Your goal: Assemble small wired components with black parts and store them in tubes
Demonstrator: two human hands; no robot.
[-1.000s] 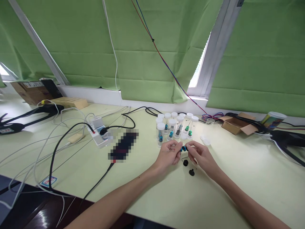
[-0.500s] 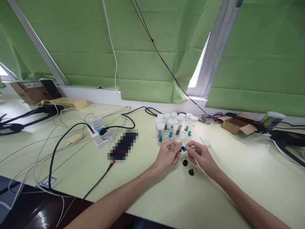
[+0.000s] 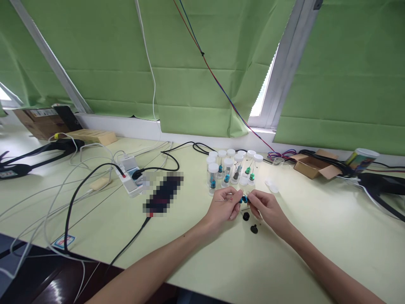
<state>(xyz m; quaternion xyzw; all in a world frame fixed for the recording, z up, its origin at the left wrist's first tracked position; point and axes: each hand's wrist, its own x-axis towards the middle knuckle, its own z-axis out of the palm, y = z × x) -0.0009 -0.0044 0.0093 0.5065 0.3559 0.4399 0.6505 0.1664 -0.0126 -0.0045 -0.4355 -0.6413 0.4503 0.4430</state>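
Pinching a small blue part [image 3: 243, 198], both hands hide its shape.

one view only, from a camera on the person's head, looking forward and down across the pale green table [image 3: 316, 236] toward the window with green blinds [image 3: 196, 76]. both forearms enter from the bottom edge, and the left hand [image 3: 223, 209] and right hand [image 3: 265, 207] meet near the middle of the frame, fairly close. the capped vials [image 3: 232, 169] stand just beyond them. the wide lens bends the window frame.
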